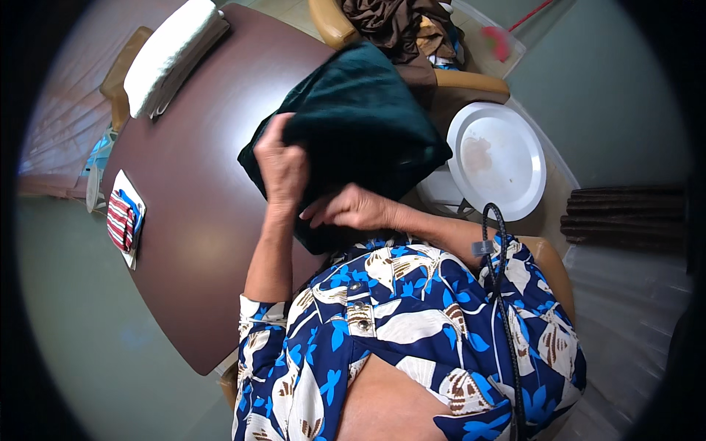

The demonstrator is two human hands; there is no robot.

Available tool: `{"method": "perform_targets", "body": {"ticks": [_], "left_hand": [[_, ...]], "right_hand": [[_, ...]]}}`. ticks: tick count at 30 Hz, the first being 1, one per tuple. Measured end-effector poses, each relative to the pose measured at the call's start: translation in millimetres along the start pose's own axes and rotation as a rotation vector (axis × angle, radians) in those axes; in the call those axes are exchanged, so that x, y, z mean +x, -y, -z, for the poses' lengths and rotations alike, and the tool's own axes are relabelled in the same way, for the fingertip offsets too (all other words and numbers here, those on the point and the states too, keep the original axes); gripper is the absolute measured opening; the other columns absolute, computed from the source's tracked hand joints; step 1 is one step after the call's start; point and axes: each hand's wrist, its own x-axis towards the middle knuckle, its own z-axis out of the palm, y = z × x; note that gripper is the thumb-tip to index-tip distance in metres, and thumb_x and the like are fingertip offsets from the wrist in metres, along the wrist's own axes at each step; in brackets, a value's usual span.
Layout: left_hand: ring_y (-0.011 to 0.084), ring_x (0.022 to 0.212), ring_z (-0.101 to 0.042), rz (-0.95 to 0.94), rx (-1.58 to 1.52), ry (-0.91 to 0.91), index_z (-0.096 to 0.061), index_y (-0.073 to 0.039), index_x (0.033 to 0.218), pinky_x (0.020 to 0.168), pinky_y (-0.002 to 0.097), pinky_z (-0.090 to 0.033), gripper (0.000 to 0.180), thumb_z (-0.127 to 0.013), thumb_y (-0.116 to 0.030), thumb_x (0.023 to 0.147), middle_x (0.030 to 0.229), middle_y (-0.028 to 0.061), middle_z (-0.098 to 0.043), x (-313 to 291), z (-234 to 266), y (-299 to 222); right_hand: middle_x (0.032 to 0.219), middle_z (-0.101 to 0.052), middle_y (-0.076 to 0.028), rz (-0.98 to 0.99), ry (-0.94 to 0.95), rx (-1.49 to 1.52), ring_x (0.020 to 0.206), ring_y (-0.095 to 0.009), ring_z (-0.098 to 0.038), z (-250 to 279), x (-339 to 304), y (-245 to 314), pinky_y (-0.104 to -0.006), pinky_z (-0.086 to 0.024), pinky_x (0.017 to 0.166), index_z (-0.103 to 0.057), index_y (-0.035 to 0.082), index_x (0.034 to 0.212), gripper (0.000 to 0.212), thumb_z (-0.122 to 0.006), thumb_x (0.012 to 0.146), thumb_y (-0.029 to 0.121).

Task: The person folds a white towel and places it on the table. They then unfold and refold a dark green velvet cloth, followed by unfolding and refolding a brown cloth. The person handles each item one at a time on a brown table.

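A dark green, velvety cushion cover is held up before me, over the table's right side, with one corner pointing right. My left hand is closed round its left edge, thumb up against the cloth. At the lower edge, close to my body, lies my right hand. Its fingers stretch left against the dark fabric, slightly blurred, and I see nothing gripped in them. What lies under the cover is hidden.
On the brown table lie a folded white towel and a small striped cloth bundle. A round white stool or tray top stands to the right. Brown fabric heaps on a chair beyond. A black cord hangs by my right arm.
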Motion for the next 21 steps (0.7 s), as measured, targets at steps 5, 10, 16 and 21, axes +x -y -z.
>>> {"method": "perform_targets", "body": {"ticks": [5,10,16,21], "left_hand": [[0.0224,0.087,-0.054,0.288,-0.932,-0.440,-0.054,0.003,0.101,0.076,0.0330,-0.047,0.029,-0.050,-0.019,0.082,0.097,0.0137,-0.056,-36,70,31],[0.0223,0.088,-0.055,0.536,-1.096,-0.803,-0.049,0.003,0.108,0.079,0.0318,-0.047,0.030,-0.045,-0.016,0.085,0.106,0.0139,-0.053,-114,116,92],[0.0256,0.104,-0.046,0.591,0.026,-0.762,-0.043,-0.005,0.118,0.090,0.0329,-0.037,0.045,-0.057,-0.010,0.075,0.113,0.0140,-0.049,-187,143,121],[0.0275,0.125,-0.021,0.214,0.923,-0.381,-0.029,-0.013,0.128,0.101,0.0439,-0.018,0.070,-0.058,-0.007,0.065,0.133,0.0120,-0.026,-164,116,56]], "right_hand": [[0.096,-0.060,-0.007,-0.361,-0.006,-0.142,0.093,-0.018,-0.054,3,-3,7,-0.0259,-0.036,0.090,-0.059,0.006,0.093,0.025,-0.041,0.086,0.022],[0.114,-0.051,-0.010,-0.371,0.472,-0.418,0.093,-0.021,-0.054,-29,-6,9,-0.0277,-0.039,0.088,-0.047,0.005,0.115,0.038,-0.042,0.085,0.028],[0.094,-0.060,-0.014,-0.317,0.390,0.434,0.087,-0.020,-0.058,3,-1,59,-0.0307,-0.045,0.079,-0.056,0.002,0.104,0.029,-0.052,0.078,0.015],[0.087,-0.061,-0.017,-0.369,0.069,0.708,0.079,-0.023,-0.062,27,-17,56,-0.0317,-0.050,0.072,-0.056,-0.002,0.100,0.027,-0.049,0.074,0.003]]}}
